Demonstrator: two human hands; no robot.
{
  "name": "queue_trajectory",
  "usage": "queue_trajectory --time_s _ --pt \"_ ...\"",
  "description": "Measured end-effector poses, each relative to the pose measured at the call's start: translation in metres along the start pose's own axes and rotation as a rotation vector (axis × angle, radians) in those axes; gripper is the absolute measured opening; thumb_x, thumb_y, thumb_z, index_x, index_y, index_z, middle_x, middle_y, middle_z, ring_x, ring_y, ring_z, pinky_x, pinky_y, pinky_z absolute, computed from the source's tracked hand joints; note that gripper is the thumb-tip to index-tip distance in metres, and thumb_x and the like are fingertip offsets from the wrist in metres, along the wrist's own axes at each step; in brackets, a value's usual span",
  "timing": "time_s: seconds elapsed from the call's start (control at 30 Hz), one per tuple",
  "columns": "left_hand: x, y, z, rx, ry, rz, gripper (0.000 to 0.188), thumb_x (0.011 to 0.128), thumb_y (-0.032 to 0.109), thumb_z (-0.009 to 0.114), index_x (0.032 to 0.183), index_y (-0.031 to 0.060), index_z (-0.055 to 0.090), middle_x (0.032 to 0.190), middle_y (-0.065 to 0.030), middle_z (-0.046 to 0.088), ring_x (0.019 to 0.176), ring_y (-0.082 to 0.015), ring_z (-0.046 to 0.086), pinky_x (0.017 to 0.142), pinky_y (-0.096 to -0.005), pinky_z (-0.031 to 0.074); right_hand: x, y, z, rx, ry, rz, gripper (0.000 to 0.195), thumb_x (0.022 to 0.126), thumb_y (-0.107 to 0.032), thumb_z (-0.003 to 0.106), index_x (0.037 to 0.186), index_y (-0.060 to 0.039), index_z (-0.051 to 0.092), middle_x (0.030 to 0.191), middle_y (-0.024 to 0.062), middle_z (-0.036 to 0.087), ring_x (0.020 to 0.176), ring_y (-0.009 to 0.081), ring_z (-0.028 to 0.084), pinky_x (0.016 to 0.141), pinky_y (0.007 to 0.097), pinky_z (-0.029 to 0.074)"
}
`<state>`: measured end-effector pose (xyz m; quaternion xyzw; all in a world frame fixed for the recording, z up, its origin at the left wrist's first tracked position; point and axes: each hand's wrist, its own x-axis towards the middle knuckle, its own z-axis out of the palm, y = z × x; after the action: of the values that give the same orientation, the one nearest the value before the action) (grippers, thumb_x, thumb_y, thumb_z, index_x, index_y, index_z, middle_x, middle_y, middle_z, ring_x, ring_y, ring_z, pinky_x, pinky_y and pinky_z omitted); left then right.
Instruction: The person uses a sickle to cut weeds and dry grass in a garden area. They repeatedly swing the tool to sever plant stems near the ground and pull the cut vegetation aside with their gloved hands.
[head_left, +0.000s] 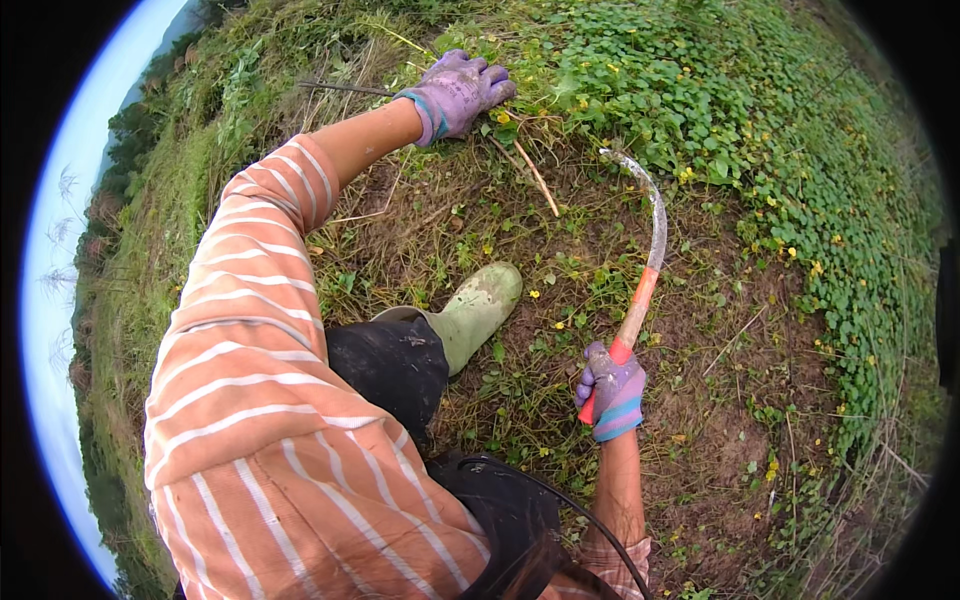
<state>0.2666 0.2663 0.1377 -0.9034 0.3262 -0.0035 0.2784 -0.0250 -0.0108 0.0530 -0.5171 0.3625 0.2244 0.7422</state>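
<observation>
My right hand (613, 390), in a soiled purple work glove with blue bands, grips the red and bare-wood handle of a sickle (657, 217). Its curved, worn metal blade points up and to the left, over cut vegetation. At the top, my left hand (461, 90), gloved alike, reaches out palm down onto low plants; its fingers are bent, and whether they hold stems is hidden. Dry stalks (536, 174) lie beside and below it. Between my hands lies cut or trampled growth on brown soil.
My green rubber boot (484, 307) stands on the cut ground. Dense leafy ground cover (675, 82) with small yellow flowers fills the top and right. Taller grass (180, 187) grows on the left, with trees and sky past it. A black cord or strap (577, 506) hangs near my right forearm.
</observation>
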Motion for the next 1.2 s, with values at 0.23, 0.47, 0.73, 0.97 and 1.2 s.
queue_trajectory --time_s 0.23,0.47,0.73,0.97,1.2 --pt "-0.003 0.009 0.007 0.018 -0.166 0.034 0.075 0.07 0.022 0.075 0.136 0.021 0.041 0.138 -0.0047 0.043 0.122 -0.0251 0.047 0.101 -0.0423 0.037 0.013 0.01 0.015 -0.094 -0.125 0.138 0.012 0.088 -0.015 0.06 0.085 -0.0056 0.053 0.056 0.0013 0.047 0.041 0.0131 0.045 0.037 0.0281 0.038" --pt "0.0 0.021 0.007 -0.008 -0.19 0.091 0.078 0.069 0.016 0.075 0.138 0.0207 0.039 0.14 -0.005 0.042 0.123 -0.0242 0.047 0.102 -0.0393 0.037 0.035 -0.014 0.036 -0.053 -0.194 0.116 0.013 0.088 -0.014 0.06 0.083 -0.0055 0.051 0.057 0.0016 0.046 0.041 0.0131 0.044 0.036 0.0285 0.037" --pt "-0.002 0.031 0.016 -0.04 -0.195 0.237 0.083 0.063 0.018 0.077 0.137 0.0167 0.039 0.136 -0.0068 0.045 0.122 -0.0245 0.047 0.102 -0.0384 0.036 0.042 -0.016 0.033 0.001 -0.18 0.104 0.015 0.087 -0.016 0.061 0.083 -0.0052 0.051 0.056 0.0014 0.046 0.041 0.013 0.043 0.037 0.0286 0.037" --pt "0.011 0.046 0.021 -0.094 -0.113 0.347 0.07 0.067 0.012 0.072 0.131 0.0168 0.045 0.128 -0.0075 0.049 0.115 -0.0249 0.051 0.099 -0.0413 0.038 0.048 -0.023 0.036 0.014 -0.121 0.07 0.014 0.088 -0.017 0.062 0.084 -0.0072 0.052 0.056 0.0009 0.045 0.041 0.013 0.043 0.038 0.0291 0.037" --pt "0.041 0.063 0.016 -0.047 -0.143 0.392 0.066 0.071 0.01 0.069 0.133 0.0188 0.045 0.143 -0.0063 0.037 0.112 -0.0253 0.054 0.094 -0.0418 0.041 0.059 -0.02 0.017 0.225 0.019 -0.106 0.012 0.089 -0.016 0.06 0.086 -0.0077 0.052 0.057 0.0004 0.045 0.043 0.0128 0.043 0.039 0.0289 0.038"
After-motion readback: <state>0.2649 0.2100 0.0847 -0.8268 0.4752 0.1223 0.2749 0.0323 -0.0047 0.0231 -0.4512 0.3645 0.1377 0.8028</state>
